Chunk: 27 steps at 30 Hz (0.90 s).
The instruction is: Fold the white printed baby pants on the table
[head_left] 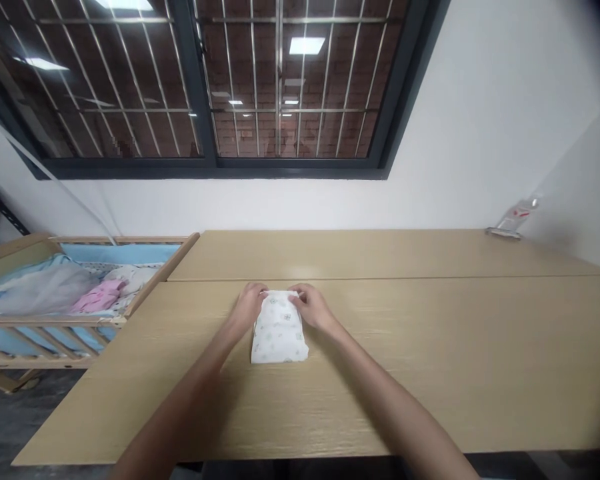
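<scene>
A small folded white diaper (279, 331) with a faint printed pattern lies flat on the light wooden table (430, 353), near its middle. My left hand (249, 306) grips the diaper's far left corner, fingers curled over the edge. My right hand (310, 307) pinches the far right corner in the same way. Both forearms reach in from the bottom of the head view.
A wooden baby crib (40, 320) with blue, grey and pink bedding stands left of the table. A small clear object (513, 223) sits at the table's far right, by the white wall. A barred window fills the wall above.
</scene>
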Each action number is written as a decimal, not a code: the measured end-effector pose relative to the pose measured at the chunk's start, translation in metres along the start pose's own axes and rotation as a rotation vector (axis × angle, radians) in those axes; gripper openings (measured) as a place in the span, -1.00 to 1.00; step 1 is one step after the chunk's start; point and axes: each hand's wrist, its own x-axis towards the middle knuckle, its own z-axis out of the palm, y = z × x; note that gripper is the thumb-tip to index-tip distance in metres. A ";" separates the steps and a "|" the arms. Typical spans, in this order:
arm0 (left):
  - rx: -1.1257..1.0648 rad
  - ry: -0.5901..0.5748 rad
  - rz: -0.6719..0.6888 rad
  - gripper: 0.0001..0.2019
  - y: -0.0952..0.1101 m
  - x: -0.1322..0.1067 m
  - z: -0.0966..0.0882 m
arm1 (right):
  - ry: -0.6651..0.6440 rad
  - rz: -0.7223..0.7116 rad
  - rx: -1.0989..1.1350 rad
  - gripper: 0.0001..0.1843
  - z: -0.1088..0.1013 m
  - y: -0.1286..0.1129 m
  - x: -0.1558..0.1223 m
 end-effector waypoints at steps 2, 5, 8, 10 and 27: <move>0.023 -0.009 -0.043 -0.77 -0.008 0.009 0.014 | 0.003 0.042 -0.021 -0.77 0.010 0.016 0.013; 0.071 -0.022 -0.091 -0.79 -0.015 0.016 0.029 | -0.010 0.063 -0.078 -0.79 0.021 0.034 0.021; 0.135 -0.007 -0.113 -0.75 -0.011 0.013 0.030 | -0.019 0.070 -0.111 -0.80 0.024 0.044 0.023; 0.174 0.012 -0.116 -0.67 -0.001 0.000 0.026 | -0.008 0.080 -0.122 -0.77 0.021 0.046 0.022; 0.527 0.273 0.204 -0.57 0.028 -0.178 0.095 | -0.847 -0.455 -0.232 -0.42 0.030 -0.065 -0.061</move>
